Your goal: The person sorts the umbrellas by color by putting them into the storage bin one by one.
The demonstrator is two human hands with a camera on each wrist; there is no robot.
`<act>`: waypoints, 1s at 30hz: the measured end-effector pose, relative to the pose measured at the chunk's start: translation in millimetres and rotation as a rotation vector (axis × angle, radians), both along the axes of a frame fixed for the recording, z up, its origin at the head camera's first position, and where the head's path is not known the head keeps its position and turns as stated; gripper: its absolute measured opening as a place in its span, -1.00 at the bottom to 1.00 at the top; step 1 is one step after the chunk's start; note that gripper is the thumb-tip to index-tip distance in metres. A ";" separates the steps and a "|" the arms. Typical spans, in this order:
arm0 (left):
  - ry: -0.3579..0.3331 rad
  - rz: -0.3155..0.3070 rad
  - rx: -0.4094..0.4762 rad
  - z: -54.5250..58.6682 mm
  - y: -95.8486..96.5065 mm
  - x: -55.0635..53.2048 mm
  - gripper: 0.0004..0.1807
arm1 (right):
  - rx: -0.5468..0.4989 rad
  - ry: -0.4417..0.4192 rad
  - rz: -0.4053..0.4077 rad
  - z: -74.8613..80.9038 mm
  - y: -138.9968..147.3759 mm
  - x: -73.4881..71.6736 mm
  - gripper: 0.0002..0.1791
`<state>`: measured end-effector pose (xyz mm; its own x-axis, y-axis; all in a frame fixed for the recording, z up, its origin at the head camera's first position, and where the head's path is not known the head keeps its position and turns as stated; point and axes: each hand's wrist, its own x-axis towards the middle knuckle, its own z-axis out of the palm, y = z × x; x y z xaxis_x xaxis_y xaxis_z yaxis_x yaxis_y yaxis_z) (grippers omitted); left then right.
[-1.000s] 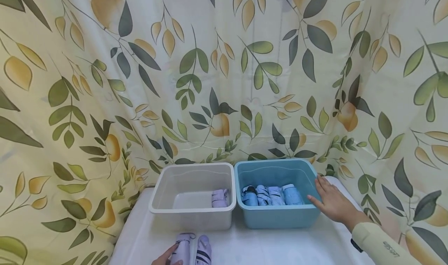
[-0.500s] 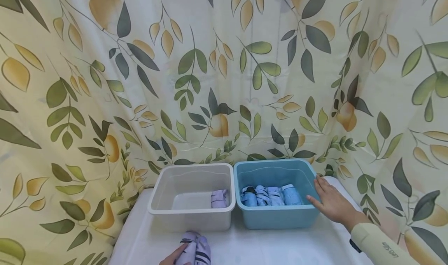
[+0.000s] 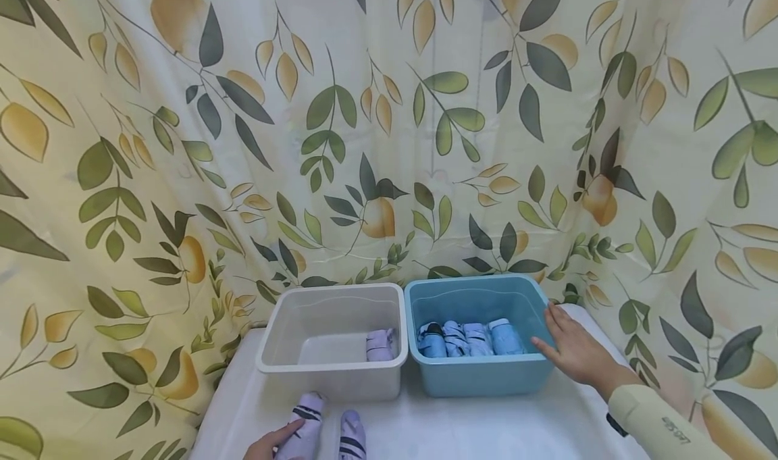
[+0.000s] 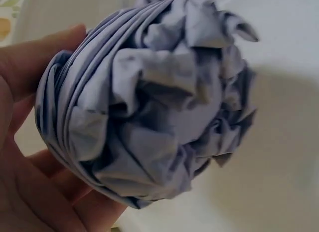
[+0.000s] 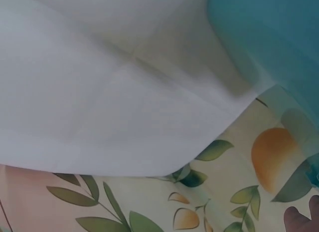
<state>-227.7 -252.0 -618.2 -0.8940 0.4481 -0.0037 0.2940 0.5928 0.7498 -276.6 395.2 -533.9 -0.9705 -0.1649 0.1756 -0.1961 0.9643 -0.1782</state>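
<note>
My left hand grips a lavender folded umbrella with dark stripes, tilted with its top to the right, in front of the grey-white bin. The left wrist view shows the bunched fabric end of this umbrella, with fingers and thumb curled round its side. A second lavender folded umbrella lies just right of it on the white table. My right hand rests with straight fingers on the right rim of the blue bin. Only fingertips show in the right wrist view.
A grey-white bin stands left of the blue one, with one lavender rolled bundle inside at its right. Several blue and pale rolled bundles lie side by side in the blue bin. A leaf-patterned curtain surrounds the white table.
The left hand has tilted the gripped umbrella and moved it left, apart from the second one. It now shows dark stripes near its top. The right hand stays on the blue bin.
</note>
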 end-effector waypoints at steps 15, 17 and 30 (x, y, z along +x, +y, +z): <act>0.130 -0.070 -0.203 141.6 -3.2 -0.9 -0.36 | 0.009 -0.004 -0.001 1.1 1.1 -0.1 0.03; 0.217 -0.053 -0.227 158.8 -1.1 -3.6 -0.37 | 0.014 0.000 0.002 1.3 1.3 0.4 0.02; 0.411 -0.140 -0.413 210.8 23.0 -90.0 -0.41 | 0.018 0.002 0.002 -0.2 2.1 -0.8 0.01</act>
